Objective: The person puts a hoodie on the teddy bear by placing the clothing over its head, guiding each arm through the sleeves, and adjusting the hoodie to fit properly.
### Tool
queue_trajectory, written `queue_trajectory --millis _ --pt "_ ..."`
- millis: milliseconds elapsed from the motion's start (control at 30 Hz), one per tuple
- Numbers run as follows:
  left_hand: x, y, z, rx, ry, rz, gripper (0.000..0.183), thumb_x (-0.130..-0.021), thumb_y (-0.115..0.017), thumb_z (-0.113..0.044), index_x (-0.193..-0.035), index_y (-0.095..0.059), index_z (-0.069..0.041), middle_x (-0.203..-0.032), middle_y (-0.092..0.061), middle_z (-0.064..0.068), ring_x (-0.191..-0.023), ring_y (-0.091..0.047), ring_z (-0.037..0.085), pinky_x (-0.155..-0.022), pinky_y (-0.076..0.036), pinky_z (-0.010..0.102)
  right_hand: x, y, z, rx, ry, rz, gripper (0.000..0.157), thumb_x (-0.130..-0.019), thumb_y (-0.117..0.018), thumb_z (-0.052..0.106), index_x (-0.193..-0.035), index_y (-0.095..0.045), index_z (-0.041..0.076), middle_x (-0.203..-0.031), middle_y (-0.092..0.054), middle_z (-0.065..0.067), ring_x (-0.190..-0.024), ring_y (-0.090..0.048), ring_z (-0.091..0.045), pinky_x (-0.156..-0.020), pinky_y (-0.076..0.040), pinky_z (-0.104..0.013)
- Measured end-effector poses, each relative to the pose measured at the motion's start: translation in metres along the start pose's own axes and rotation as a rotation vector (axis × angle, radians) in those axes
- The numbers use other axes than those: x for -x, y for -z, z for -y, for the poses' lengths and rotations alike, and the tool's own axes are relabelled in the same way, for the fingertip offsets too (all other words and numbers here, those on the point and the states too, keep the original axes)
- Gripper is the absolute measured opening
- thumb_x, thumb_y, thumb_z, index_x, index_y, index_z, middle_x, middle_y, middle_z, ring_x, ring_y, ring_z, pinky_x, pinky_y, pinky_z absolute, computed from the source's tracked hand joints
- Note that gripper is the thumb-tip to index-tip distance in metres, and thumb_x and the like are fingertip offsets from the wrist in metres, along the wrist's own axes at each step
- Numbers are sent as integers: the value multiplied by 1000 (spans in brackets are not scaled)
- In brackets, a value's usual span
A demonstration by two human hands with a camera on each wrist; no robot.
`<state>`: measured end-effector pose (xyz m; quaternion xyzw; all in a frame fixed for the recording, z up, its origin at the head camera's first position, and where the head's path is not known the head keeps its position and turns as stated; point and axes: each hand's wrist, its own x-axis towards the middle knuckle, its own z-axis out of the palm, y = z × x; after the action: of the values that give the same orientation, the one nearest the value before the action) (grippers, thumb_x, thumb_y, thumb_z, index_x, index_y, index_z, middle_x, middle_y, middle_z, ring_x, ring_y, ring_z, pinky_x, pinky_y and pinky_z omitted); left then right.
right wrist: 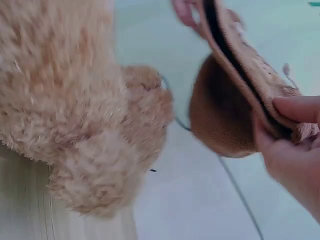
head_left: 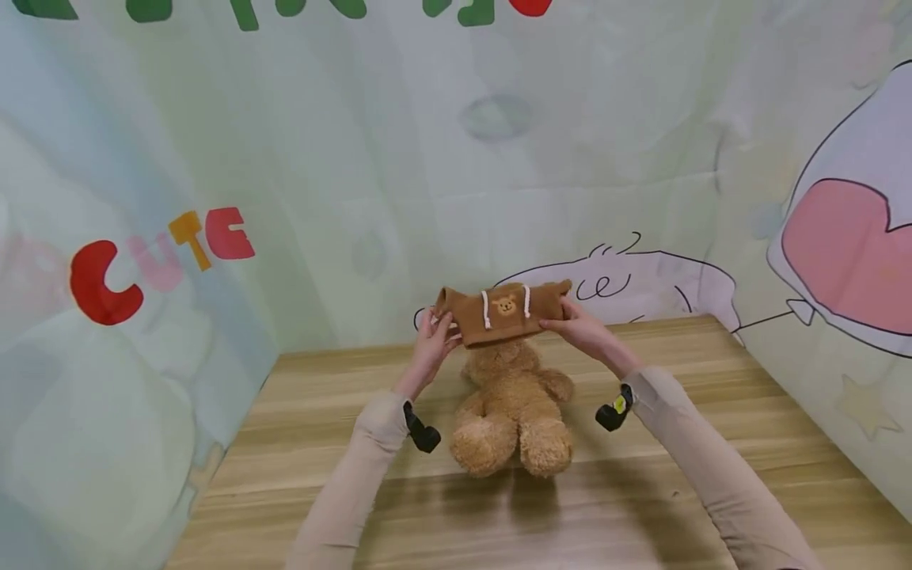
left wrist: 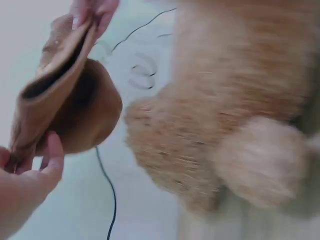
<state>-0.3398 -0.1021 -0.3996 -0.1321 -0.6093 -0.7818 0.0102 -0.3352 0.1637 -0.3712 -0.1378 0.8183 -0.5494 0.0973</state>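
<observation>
A small brown hoodie [head_left: 511, 317] with white drawstrings and a bear-face patch is held up in front of a teddy bear's head. My left hand [head_left: 433, 342] grips one side of it, and my right hand [head_left: 586, 328] pinches the other. Light-brown and fluffy, the teddy bear [head_left: 514, 400] sits on the table with its feet towards me; the hoodie hides the upper part of its head. Both wrist views show the hoodie's bottom hem [right wrist: 240, 75] parted into a narrow slit, with its hood [right wrist: 220, 110] hanging behind. There the garment is apart from the bear.
The wooden table [head_left: 321, 443] meets a printed cloth backdrop [head_left: 342, 198] at its back and sides. Black wrist cameras [head_left: 422, 431] are strapped to both forearms, close to the bear's sides.
</observation>
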Motion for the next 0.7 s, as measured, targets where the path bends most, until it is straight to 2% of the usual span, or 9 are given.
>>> queue_trajectory --millis 67,133,233,300,367,467,567,633,700 --pt "-5 -1 -8 -31 5 -66 31 -92 -47 -19 -112 -23 -14 -91 -51 4 -70 -55 8 -65 -47 26 -13 -6 -1 50 -49 22 81 -87 -55 22 -143 0 2 -149 -2 -21 -136 -6 -36 -109 -15 -49" --pt "-6 -1 -9 -126 55 -72 48 -89 -53 -12 -121 -17 -14 -101 -50 8 -73 -53 10 -63 -45 25 -22 -13 -5 96 -82 52 83 -85 -57 21 -142 -1 -1 -148 -6 -23 -136 -9 -37 -108 -18 -49" --pt "-5 8 6 -340 130 57 68 -81 -63 -8 -131 -18 -7 -121 -41 16 -85 -49 18 -65 -44 26 -27 -23 -16 173 -157 71 86 -82 -62 24 -141 -6 -4 -146 -12 -25 -133 -18 -38 -105 -25 -48" --pt "-2 13 18 -466 169 149 65 -77 -67 -8 -130 -29 -5 -128 -34 15 -94 -45 21 -68 -44 29 -26 -28 -24 150 -170 64 81 -82 -62 22 -139 -13 -7 -143 -19 -28 -130 -26 -39 -102 -31 -48" --pt "-2 18 31 -540 199 198 54 -77 -68 -11 -123 -40 -6 -127 -36 16 -94 -45 23 -68 -44 33 -25 -31 -32 139 -173 45 71 -82 -63 22 -133 -25 -9 -136 -29 -29 -122 -36 -37 -97 -37 -46" --pt "-2 22 46 -523 252 217 38 -84 -59 -12 -117 -41 -10 -126 -36 16 -91 -47 26 -71 -47 43 -22 -31 -43 70 -173 47 69 -82 -62 26 -131 -28 -8 -134 -32 -28 -119 -39 -36 -96 -37 -47" --pt "0 20 49 -429 297 256 24 -94 -41 -11 -116 -32 -8 -128 -31 21 -87 -49 32 -78 -45 54 -20 -32 -56 -12 -211 93 82 -82 -62 36 -140 -17 -1 -144 -19 -23 -129 -28 -37 -103 -28 -50" --pt "0 18 49 -348 320 289 18 -97 -30 -11 -115 -28 -7 -128 -28 22 -83 -47 30 -81 -43 55 -20 -33 -63 -81 -236 125 91 -81 -62 39 -143 -6 4 -148 -7 -20 -134 -16 -37 -107 -19 -51" --pt "-1 17 48 -285 324 299 16 -98 -25 -13 -113 -26 -8 -127 -28 21 -85 -46 29 -83 -43 53 -21 -33 -69 -108 -227 135 92 -80 -63 38 -144 -4 6 -149 -3 -18 -135 -12 -36 -108 -16 -51"
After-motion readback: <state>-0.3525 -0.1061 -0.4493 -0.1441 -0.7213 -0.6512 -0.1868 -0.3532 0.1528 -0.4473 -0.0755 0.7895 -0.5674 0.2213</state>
